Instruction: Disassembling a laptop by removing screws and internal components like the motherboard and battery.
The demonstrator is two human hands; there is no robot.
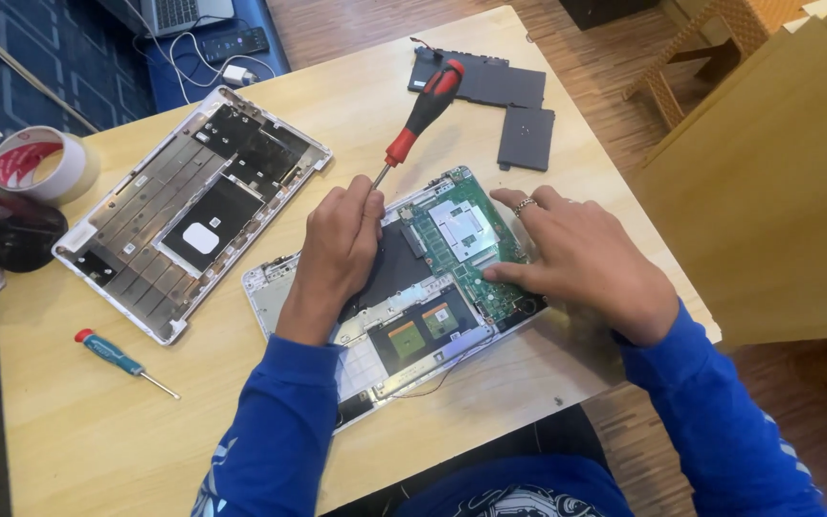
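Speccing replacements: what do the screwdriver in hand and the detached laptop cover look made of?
Screwdriver: red-and-black handle, likely moulded plastic with a rubbery grip; thin metal shaft, held by the left hand. Laptop cover: pale silvery rim, dark inner panels; plastic or thin metal, hard to tell.

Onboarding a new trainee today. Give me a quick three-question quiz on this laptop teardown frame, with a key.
1. True or false: the left hand holds the red-and-black-handled screwdriver over the opened silver laptop base.
2. What does the right hand rest on? A) green circuit board B) roll of tape C) flat black battery pack
3. Which tool lies unused on the light wooden table, near the detached grey keyboard panel?

Key: 1 true; 2 A; 3 the small blue-handled screwdriver.
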